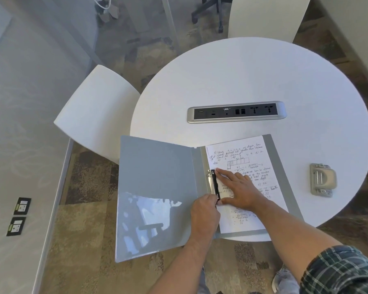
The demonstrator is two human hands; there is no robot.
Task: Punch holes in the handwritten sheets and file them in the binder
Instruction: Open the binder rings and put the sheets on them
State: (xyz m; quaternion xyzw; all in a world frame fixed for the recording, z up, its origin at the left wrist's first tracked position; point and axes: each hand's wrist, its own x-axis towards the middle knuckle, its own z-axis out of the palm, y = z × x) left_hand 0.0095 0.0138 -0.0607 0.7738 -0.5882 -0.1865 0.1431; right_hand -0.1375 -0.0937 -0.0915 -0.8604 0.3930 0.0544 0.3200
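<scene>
Handwritten sheets (245, 181) lie in the right half of the open binder (157, 187), at the near edge of the round white surface (253, 81). They are thin, light and limp, easy to crease or tear at the punched holes, so I judge them best handled by pressing them flat near the spine rather than lifting a corner. The left hand (205, 211) curls its fingers at the near end of the black and metal clip mechanism (214, 184), apparently pinching it; the right hand (237, 189) lies spread on the paper, forefinger reaching to the far end of the clip and thumb to its near end. The two hands almost meet at the near end. The clip is hard, narrow and probably springy, so fingers could get nipped.

The binder's covers are smooth grey plastic, stiff but slightly bendy; its left cover overhangs the surface and catches a glossy reflection, so it could tip if leaned on. Well apart to the right sits a squat beige and metal hole punch (323, 180), likely dense and stable. Farther off, a long silver socket strip (236, 112) is set into the surface. Curved white chairs (94, 111) stand beyond.
</scene>
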